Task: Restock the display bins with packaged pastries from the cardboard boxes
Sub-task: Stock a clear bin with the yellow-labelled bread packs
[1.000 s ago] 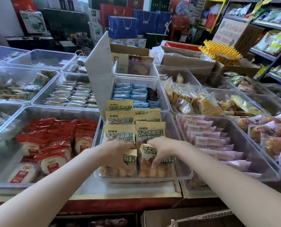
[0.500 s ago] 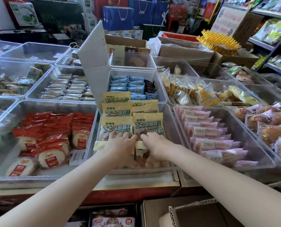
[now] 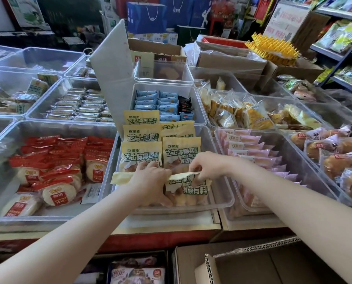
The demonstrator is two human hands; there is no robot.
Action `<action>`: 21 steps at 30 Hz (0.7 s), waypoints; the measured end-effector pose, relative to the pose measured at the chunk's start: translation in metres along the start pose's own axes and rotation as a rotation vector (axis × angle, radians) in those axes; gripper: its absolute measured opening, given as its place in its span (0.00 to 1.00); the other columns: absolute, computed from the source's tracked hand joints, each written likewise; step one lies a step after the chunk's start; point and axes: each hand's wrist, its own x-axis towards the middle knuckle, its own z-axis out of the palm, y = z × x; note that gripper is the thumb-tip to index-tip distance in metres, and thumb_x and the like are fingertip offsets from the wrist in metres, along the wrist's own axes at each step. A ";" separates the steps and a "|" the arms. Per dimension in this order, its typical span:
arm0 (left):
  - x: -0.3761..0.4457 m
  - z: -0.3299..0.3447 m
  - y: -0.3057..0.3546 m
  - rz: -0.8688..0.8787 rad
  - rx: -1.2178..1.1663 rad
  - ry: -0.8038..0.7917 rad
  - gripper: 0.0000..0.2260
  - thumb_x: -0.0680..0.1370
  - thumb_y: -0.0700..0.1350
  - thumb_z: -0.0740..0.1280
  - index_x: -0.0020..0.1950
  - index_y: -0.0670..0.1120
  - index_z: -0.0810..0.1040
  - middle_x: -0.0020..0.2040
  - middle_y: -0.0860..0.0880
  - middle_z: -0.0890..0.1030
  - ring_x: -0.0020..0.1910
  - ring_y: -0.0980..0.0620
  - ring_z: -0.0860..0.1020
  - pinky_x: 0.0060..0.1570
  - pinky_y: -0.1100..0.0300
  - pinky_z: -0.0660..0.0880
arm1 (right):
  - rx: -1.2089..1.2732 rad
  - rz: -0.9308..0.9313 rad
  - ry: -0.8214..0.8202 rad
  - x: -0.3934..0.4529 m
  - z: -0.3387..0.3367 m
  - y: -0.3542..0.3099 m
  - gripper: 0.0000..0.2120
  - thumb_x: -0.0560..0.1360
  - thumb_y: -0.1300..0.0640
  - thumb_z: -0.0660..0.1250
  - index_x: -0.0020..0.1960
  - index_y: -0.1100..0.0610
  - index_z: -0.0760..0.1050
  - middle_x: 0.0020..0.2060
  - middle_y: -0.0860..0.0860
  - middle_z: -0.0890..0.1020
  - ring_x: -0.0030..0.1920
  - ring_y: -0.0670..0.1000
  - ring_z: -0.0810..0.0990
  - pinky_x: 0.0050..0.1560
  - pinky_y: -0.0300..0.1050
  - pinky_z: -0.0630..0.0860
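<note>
My hands have lifted off the front packs: left hand (image 3: 150, 179) and right hand (image 3: 207, 167) now pinch their top seals, standing them upright in the bin (image 3: 222, 203).

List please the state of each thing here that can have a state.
Left hand: grips a yellow pack.
Right hand: fingers pinch the front pack's top edge.
Front pack: upright, in the middle bin.
Middle bin: partly filled, rows of yellow packs.
Red-pack bin: partly filled.
Pink-pack bin: partly filled.
Cardboard box: open.
</note>
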 end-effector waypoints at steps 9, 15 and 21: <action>0.001 -0.041 -0.023 -0.066 -0.533 0.159 0.12 0.77 0.52 0.64 0.54 0.46 0.81 0.52 0.50 0.82 0.44 0.55 0.76 0.45 0.63 0.72 | -0.155 0.137 -0.028 0.000 -0.035 -0.004 0.22 0.77 0.46 0.62 0.29 0.56 0.65 0.26 0.48 0.68 0.26 0.46 0.66 0.26 0.36 0.62; -0.025 -0.058 -0.085 -0.095 -0.467 -0.141 0.25 0.68 0.56 0.73 0.63 0.53 0.73 0.59 0.56 0.75 0.56 0.56 0.73 0.61 0.59 0.70 | 0.137 -0.105 0.035 0.013 -0.038 -0.069 0.24 0.71 0.48 0.71 0.63 0.56 0.73 0.57 0.51 0.78 0.50 0.49 0.80 0.50 0.40 0.79; -0.041 -0.022 -0.112 -0.171 -0.344 -0.224 0.27 0.66 0.55 0.75 0.63 0.58 0.72 0.59 0.53 0.74 0.58 0.51 0.72 0.59 0.55 0.70 | -0.335 -0.141 -0.039 0.036 0.007 -0.112 0.24 0.68 0.53 0.75 0.61 0.57 0.73 0.54 0.53 0.77 0.54 0.54 0.77 0.43 0.42 0.70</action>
